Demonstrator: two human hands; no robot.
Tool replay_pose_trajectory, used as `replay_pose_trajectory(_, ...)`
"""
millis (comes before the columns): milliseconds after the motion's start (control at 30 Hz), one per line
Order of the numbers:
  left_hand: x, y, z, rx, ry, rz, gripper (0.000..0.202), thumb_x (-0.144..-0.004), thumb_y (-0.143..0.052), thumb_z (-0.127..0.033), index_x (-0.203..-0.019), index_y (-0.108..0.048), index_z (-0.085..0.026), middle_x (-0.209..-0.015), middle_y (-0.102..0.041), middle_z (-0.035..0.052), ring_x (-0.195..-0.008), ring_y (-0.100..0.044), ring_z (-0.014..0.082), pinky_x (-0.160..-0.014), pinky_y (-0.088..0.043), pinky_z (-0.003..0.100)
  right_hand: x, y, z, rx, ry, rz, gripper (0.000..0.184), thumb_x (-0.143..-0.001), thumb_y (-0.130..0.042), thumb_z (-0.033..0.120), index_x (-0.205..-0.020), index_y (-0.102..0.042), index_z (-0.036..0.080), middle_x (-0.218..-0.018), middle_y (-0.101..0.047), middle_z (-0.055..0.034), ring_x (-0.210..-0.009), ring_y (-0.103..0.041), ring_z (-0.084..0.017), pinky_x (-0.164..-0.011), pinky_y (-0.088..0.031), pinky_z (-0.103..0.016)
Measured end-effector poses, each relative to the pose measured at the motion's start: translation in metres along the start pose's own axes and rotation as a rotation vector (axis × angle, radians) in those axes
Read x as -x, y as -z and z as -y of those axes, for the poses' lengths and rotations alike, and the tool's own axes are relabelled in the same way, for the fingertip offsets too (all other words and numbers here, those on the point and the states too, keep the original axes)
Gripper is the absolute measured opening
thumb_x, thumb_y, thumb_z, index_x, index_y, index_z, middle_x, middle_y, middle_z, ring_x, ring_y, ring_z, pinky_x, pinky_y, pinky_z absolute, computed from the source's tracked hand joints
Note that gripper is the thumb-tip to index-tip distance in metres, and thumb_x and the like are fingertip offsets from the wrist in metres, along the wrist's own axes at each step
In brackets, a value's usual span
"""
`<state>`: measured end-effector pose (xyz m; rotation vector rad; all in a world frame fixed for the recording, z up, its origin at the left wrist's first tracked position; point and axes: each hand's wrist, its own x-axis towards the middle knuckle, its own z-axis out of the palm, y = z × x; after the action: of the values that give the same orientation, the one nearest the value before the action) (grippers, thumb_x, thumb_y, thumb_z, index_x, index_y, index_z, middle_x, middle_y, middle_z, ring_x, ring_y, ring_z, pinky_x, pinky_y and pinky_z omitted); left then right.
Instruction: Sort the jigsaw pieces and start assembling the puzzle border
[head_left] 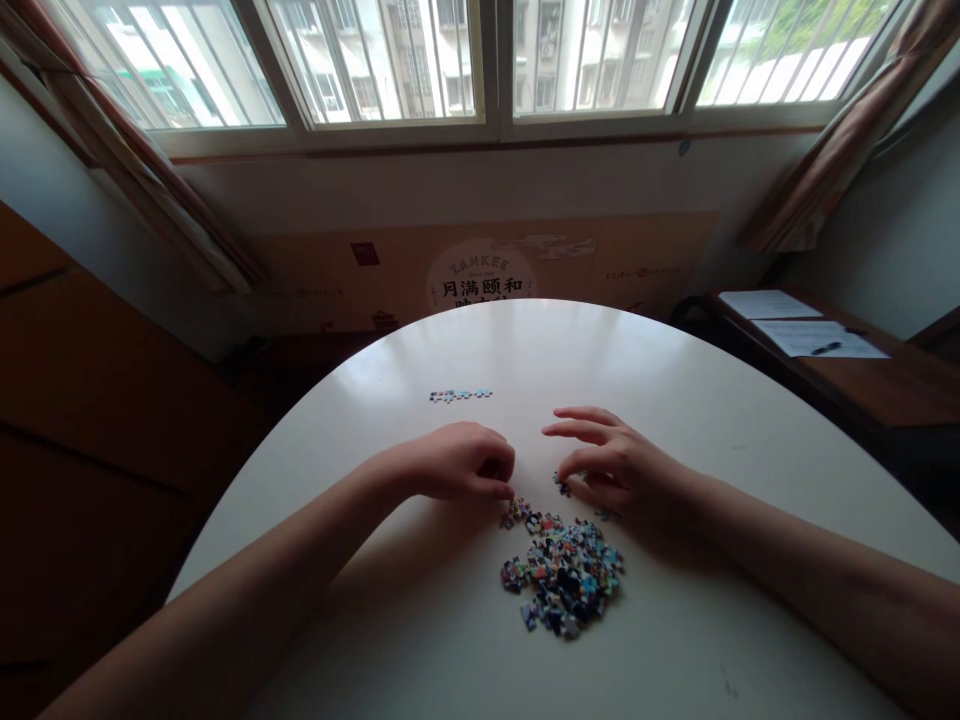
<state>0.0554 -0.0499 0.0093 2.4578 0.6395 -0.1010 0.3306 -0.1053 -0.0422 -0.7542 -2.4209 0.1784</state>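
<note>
A heap of small colourful jigsaw puzzle pieces [574,580] lies on the white round table [420,620] in front of me. My left hand [469,462] rests at the heap's upper left, its fingers curled in; whether a piece is inside them is hidden. Some loose pieces [514,513] lie just below its thumb. To the upper right of the heap is my right hand [611,460], with fingers spread. Its bent index fingertip is at a dark puzzle piece [561,484] on the tabletop. Farther back lies a short joined strip of puzzle pieces [459,395].
Beyond the table's far edge a printed cardboard panel [660,250] leans under the windows [390,60]. On the right, a brown wooden desk [900,385] carries paper sheets [817,338] and a black pen [826,348]. Curtains [832,170] hang at both sides.
</note>
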Motion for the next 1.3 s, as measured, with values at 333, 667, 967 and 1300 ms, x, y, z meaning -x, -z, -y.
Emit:
replay_pose_trajectory(333, 0.001, 0.003, -0.001, 0.051, 0.019, 0.034, 0.016, -0.081, -0.074, -0.032, -0.080, -0.065, -0.019, -0.078, -0.064, -0.0017, -0.068, -0.055, 0.0118, -0.063, -0.040, 0.025, 0.002, 0.001, 0.000, -0.003, 0.012, -0.043, 0.034, -0.072, -0.053, 0.004, -0.093, -0.070, 0.024, -0.128, -0.066, -0.0072, -0.132, -0.051, -0.030, -0.104, -0.047, -0.054)
replay_pose_trajectory(667, -0.003, -0.007, 0.003, -0.049, -0.012, -0.050, 0.029, -0.081, -0.075, -0.042, -0.072, -0.061, -0.019, -0.072, -0.061, -0.0024, -0.063, -0.050, 0.0111, -0.060, -0.033, 0.026, 0.001, 0.002, 0.004, -0.023, 0.109, 0.087, 0.040, -0.079, -0.055, 0.015, -0.114, -0.070, 0.026, -0.135, -0.062, -0.0082, -0.129, -0.052, -0.029, -0.109, -0.039, -0.056)
replay_pose_trajectory(967, -0.011, -0.019, -0.008, -0.222, 0.091, -0.165, 0.035, -0.089, -0.062, -0.040, -0.063, -0.058, -0.018, -0.066, -0.059, -0.0005, -0.059, -0.044, 0.0112, -0.058, -0.028, 0.028, -0.002, 0.004, 0.011, 0.007, 0.141, 0.190, 0.052, -0.080, -0.054, 0.022, -0.130, -0.065, 0.030, -0.132, -0.062, -0.0081, -0.126, -0.053, -0.028, -0.113, -0.035, -0.056)
replay_pose_trajectory(1300, 0.000, -0.001, -0.006, -0.063, 0.045, 0.010, 0.035, -0.077, -0.078, -0.047, -0.069, -0.061, -0.018, -0.075, -0.063, -0.0016, -0.066, -0.051, 0.0120, -0.060, -0.033, 0.026, 0.001, 0.003, 0.011, 0.054, 0.089, 0.246, 0.044, -0.086, -0.057, 0.027, -0.128, -0.066, 0.036, -0.145, -0.056, -0.0039, -0.147, -0.033, -0.032, -0.120, -0.017, -0.063)
